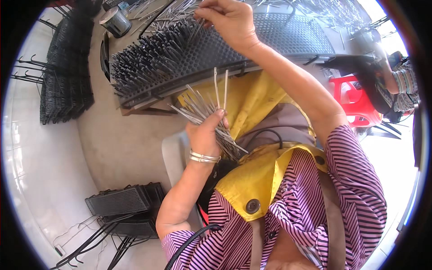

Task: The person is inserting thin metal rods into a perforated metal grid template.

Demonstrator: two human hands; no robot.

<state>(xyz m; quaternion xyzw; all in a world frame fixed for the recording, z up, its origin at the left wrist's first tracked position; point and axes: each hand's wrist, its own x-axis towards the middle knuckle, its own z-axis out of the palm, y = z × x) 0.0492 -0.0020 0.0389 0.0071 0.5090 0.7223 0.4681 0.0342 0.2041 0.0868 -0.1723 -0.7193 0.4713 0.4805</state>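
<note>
My left hand (207,135) is closed round a loose bundle of thin grey metal rods (198,105) above my lap. Two of these rods stick up apart from the rest, beside the thumb. Farther off, my right hand (231,22) is held over a long black perforated rack (288,36), its thumb and fingers pinched together. Slim rods show just below those fingertips, but whether one is between them I cannot make out. Many dark-tipped rods (148,60) stand upright and close together in the rack's left part. Bare holes show in its right part.
More loose rods (310,9) lie scattered behind the rack, near a metal can (115,21). Black racks with hooks are stacked at the left (67,76) and lower left (119,202). A red plastic stool (355,101) and another person's arm (389,72) are at the right.
</note>
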